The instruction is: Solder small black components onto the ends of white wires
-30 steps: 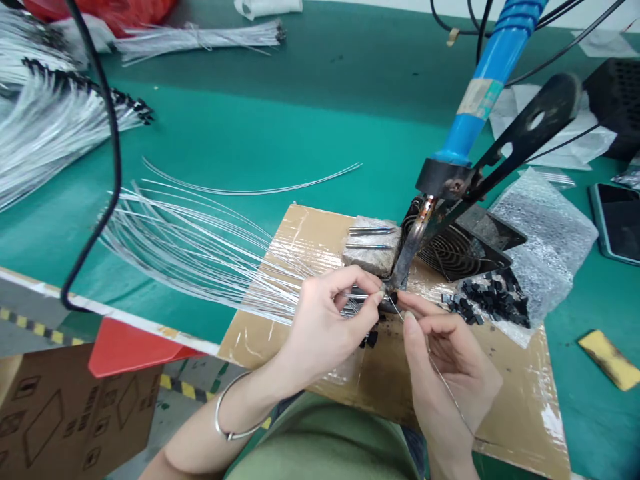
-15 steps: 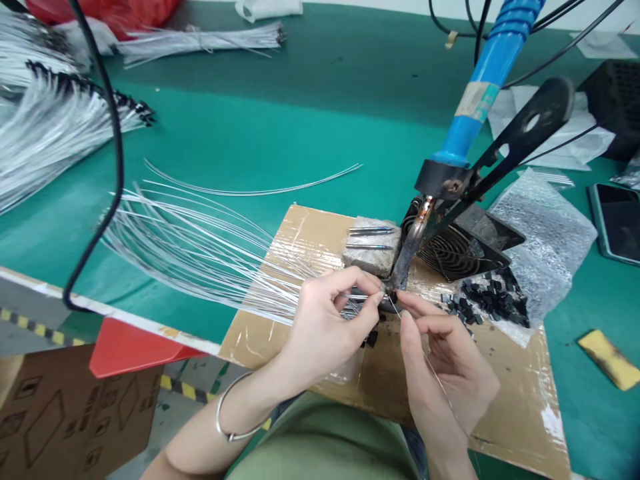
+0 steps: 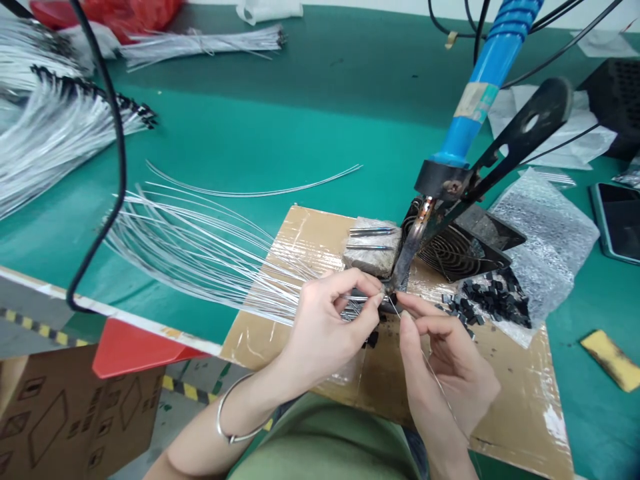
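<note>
My left hand (image 3: pixel 335 317) is closed in a pinch just below the soldering iron's tip; the small piece between its thumb and forefinger is too hidden to name. My right hand (image 3: pixel 445 360) pinches a thin strand of solder wire (image 3: pixel 436 379), whose end reaches up toward the iron tip and whose tail hangs down past the wrist. Above both hands a blue soldering iron (image 3: pixel 480 87) points downward in a black metal holder (image 3: pixel 530 130). Several thin white wires (image 3: pixel 210 257) fan out leftward from behind my left hand.
Cardboard (image 3: pixel 520 407) lies under the work. Close by are a grey block (image 3: pixel 373 260) with metal pins, a black fan (image 3: pixel 450 257), small black pieces (image 3: pixel 495 297) on bubble wrap (image 3: pixel 555 233), a yellow sponge (image 3: pixel 610 360) and a phone (image 3: pixel 620 220). A black cable (image 3: pixel 117 147) hangs at left.
Both hands stay almost still at the iron tip. The whole view has shifted very slightly.
</note>
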### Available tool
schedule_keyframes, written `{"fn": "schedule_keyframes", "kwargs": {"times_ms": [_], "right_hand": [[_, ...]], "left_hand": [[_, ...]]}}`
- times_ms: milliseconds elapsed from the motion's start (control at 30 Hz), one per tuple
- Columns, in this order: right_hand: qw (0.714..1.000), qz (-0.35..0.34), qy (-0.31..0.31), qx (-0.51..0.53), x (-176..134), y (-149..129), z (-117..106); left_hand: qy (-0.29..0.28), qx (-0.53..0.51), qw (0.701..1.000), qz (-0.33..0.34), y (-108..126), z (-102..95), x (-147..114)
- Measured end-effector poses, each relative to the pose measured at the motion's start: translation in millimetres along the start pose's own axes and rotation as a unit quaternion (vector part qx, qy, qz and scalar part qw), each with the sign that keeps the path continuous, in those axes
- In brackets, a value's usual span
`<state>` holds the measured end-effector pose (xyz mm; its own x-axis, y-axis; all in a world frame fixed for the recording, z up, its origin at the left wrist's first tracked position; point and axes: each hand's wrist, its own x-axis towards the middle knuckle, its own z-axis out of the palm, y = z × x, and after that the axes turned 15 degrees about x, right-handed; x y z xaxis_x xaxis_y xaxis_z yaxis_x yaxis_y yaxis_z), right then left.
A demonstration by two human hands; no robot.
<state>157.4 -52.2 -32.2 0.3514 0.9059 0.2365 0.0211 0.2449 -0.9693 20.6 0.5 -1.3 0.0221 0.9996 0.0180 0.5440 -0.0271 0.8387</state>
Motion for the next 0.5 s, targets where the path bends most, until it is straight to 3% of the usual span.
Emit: {"fn": "schedule_keyframes", "kwargs": {"times_ms": [500], "right_hand": [[1.000, -0.012, -0.018, -0.001, 0.1, 4.0, -2.7]], "left_hand": [[-0.003, 0.009, 1.000, -0.002, -1.0, 1.3, 0.0]]}}
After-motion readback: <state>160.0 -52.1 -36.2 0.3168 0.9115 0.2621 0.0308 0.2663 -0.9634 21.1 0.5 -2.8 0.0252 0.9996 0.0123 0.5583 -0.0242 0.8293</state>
